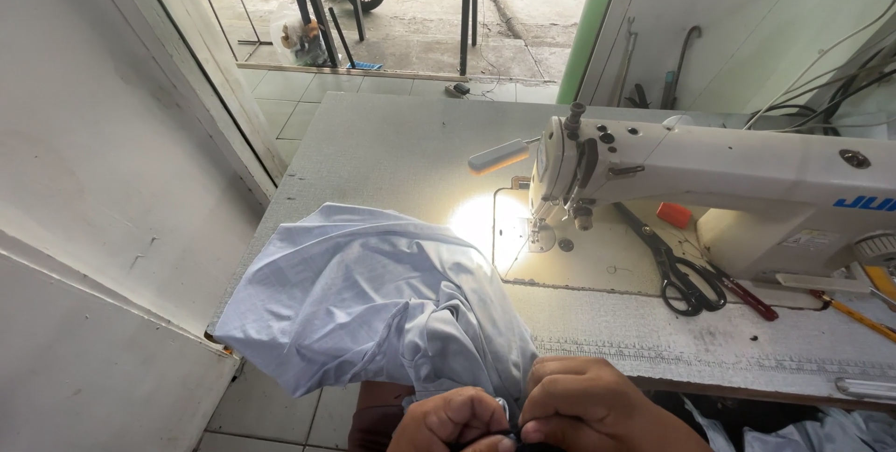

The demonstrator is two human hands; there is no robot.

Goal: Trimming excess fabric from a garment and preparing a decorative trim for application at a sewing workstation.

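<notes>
**At table edge: both hands pinching blue cloth**

Near the table's (392,149) front edge, the left hand (453,422) and right hand (583,405) are closing their fingers tightly on the blue cloth (364,303). Its bulk is draping leftward off the edge; its weight could likely drag it from their grip. Scissors (686,275) are lying beside the sewing machine (709,181).
</notes>
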